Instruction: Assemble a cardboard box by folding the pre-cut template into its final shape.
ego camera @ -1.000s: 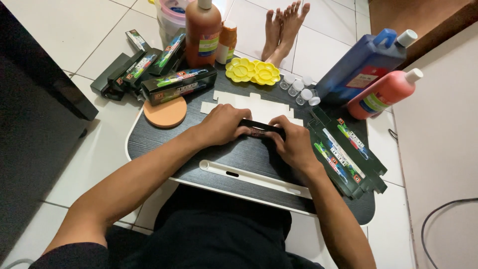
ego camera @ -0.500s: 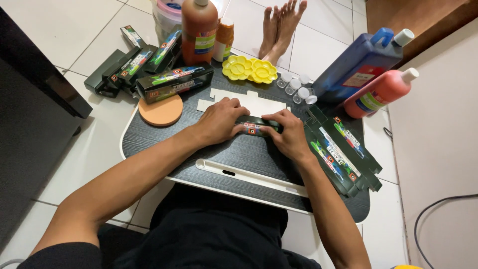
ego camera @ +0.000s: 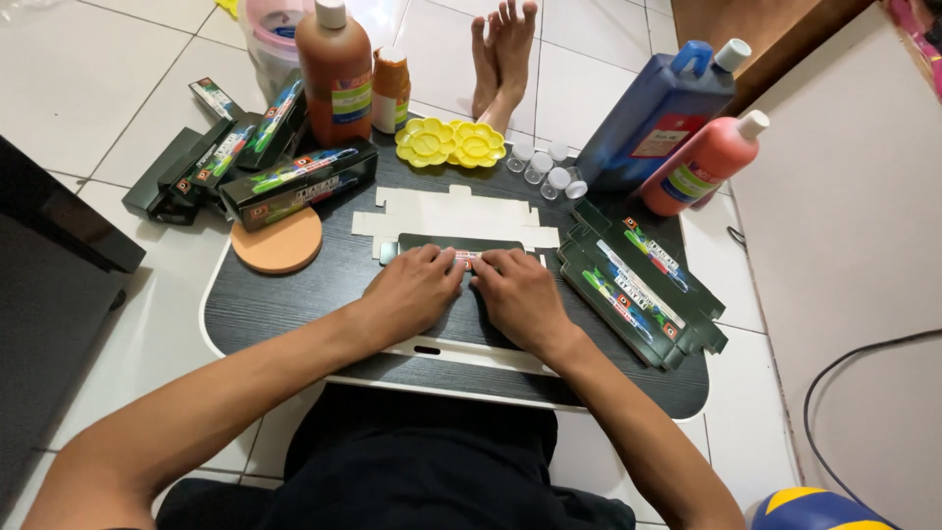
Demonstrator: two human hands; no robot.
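Both of my hands press on a flat, unfolded black carton (ego camera: 461, 243) lying on a dark lap table (ego camera: 294, 294). My left hand (ego camera: 412, 287) covers its left half and my right hand (ego camera: 520, 294) its right half, fingertips meeting at the middle. A second flattened carton (ego camera: 442, 211), pale cardboard side up, lies just beyond it. Whether the fingers pinch a flap is hidden.
A stack of flat black cartons (ego camera: 638, 285) lies right of my hands; assembled black boxes (ego camera: 294, 182) sit at the left with an orange round disc (ego camera: 278, 242). Behind: yellow palettes (ego camera: 451, 144), small vials (ego camera: 545, 167), brown (ego camera: 336, 64), blue (ego camera: 662, 113) and pink bottles (ego camera: 706, 162). Another person's bare feet (ego camera: 500, 49).
My hands came closer together and settled flat on the black carton, pressing it down on the table. The camera view shifted slightly; the other things stayed put.
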